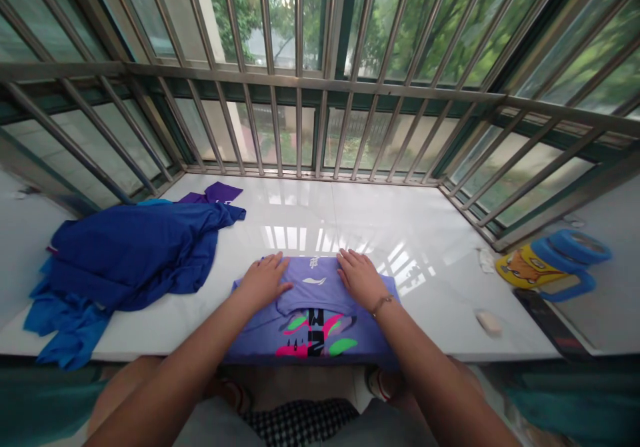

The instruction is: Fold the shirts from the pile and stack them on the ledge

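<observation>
Steel bars (299,127) and leafy window panes close off the far side of this bay, and before you runs a glossy white ledge (400,214) that mirrors them. Taking the lavender shirt (315,299) as the centre of your clock, a heap of blue clothing (140,250) lies at ten, with a purple cloth (223,194) near eleven; a yellow and blue mug (555,260), tipped on its side, sits between two and three, and a dark phone (550,324) and a small pale block (489,323) lie close to three.

You seem to be in the smoothing stage of a fold — the shirt makes a compact bundle, its neckline curving across the bright print. A sound next move would call for light, even pressure from both palms, then a check that the side edges line up; pushing unevenly could skew the layers.

Your left hand (265,278) rests palm down on the shirt's far corner at about eleven, your right hand (363,279) on the matching corner at one. Both are opened out, fingers extended to the far edge and pinching nothing that shows. The shirt lies directly under and between them — its six o'clock side reaching the ledge's near edge.
</observation>
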{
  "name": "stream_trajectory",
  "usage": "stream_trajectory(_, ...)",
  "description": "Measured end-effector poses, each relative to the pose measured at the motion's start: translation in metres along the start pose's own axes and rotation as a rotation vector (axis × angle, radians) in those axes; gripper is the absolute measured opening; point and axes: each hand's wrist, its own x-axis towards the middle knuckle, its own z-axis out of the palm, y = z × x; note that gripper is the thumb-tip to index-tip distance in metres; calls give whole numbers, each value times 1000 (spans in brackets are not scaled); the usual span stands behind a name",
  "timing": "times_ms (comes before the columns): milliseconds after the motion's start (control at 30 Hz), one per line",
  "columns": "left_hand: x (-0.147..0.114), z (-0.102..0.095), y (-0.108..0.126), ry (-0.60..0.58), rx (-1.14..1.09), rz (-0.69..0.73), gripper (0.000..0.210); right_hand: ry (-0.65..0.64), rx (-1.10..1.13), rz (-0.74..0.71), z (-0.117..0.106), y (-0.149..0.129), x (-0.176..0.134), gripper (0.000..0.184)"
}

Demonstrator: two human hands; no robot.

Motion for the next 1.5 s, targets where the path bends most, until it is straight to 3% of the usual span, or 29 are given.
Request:
stream_trajectory(100, 11, 10, -29, -111, -2, -1, 76, -149, -85, 141, 14, 24, 12, 58)
stream_trajectory(167, 8, 15, -44, -124, 1, 19, 77, -185, -109, 214, 18, 41, 10, 61)
stream_trajectory(300, 1, 20, -55, -75, -10, 4, 71, -162, -125, 276, 12, 64, -3, 60)
stream_trajectory(433, 16, 10, -60, 17, -81, -28, 54, -91, -67, 191, 0, 65, -2, 49)
stream_trajectory(500, 29, -1, -66, -47, -140, -49, 41, -119, -32, 181, -6, 63, 4, 41)
stream_trajectory(633, 54, -22, -77, -287, -278, -157, 24, -198, 6, 205, -17, 65, 20, 24)
stream_trajectory(700, 65, -29, -81, -316, -302, -161, 21, -204, 21, 202, -21, 67, 29, 15)
stream_trajectory(800, 85, -37, -85, -247, -301, -165, 19, -150, 37, 224, -28, 70, 43, 11)
stream_trajectory(1000, 112, -68, -87, 58, -266, -203, 22, 77, 49, 266, -56, 69, 62, 19)
stream_trajectory(1100, 93, -83, -84, 227, -270, -138, 22, 206, 84, 185, -72, 65, 44, 18)
stream_trajectory(1200, 43, -81, -81, 312, -278, -6, 20, 364, 159, -29, -73, 56, -1, 18)
stream_trajectory(1333, -46, -41, -72, 309, -290, 145, 16, 426, 105, -200, -41, 39, -81, 22)
stream_trajectory(1433, -100, -4, -63, 246, -259, 206, 14, 305, 56, -256, -7, 24, -126, 26)
stream_trajectory(1500, -122, 10, -59, 224, -232, 213, 16, 245, 32, -245, 9, 16, -143, 27)
